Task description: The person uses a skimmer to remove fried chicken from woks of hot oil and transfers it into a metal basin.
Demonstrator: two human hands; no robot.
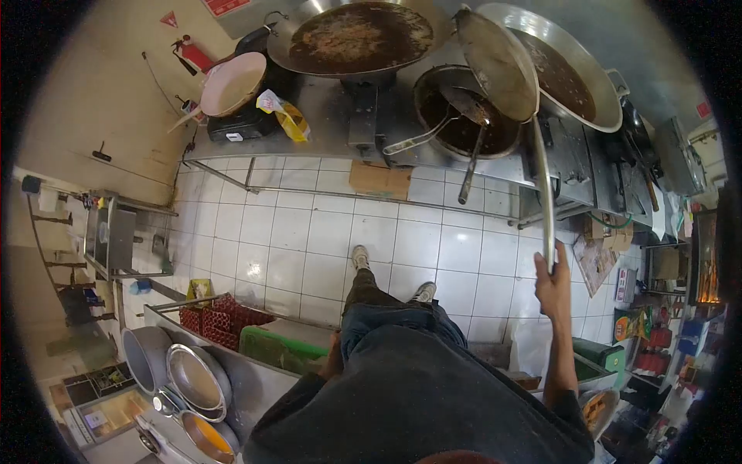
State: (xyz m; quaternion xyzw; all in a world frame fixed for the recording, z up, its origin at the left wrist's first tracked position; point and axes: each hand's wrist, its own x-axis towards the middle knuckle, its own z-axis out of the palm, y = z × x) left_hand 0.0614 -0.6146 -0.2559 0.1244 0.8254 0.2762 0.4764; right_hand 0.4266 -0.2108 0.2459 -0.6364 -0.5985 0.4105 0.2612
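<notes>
My right hand (553, 286) is closed round the end of a long metal handle. That handle belongs to a wide round strainer (498, 66), tilted above the counter between a pot of dark liquid (440, 116) and a large pan of brown liquid (556, 77). A ladle (421, 141) and another long-handled tool (473, 162) rest in the pot. Low at my side, my left hand (334, 357) is near the green crate (282, 352); its fingers are hidden.
Another big pan (359, 39) holds brown liquid at the back. A pink pan (232, 85) sits on a small stove at the left, beside a yellow packet (290, 120). Metal pots (197, 379) stand behind me at lower left. A cardboard box (380, 180) lies under the counter.
</notes>
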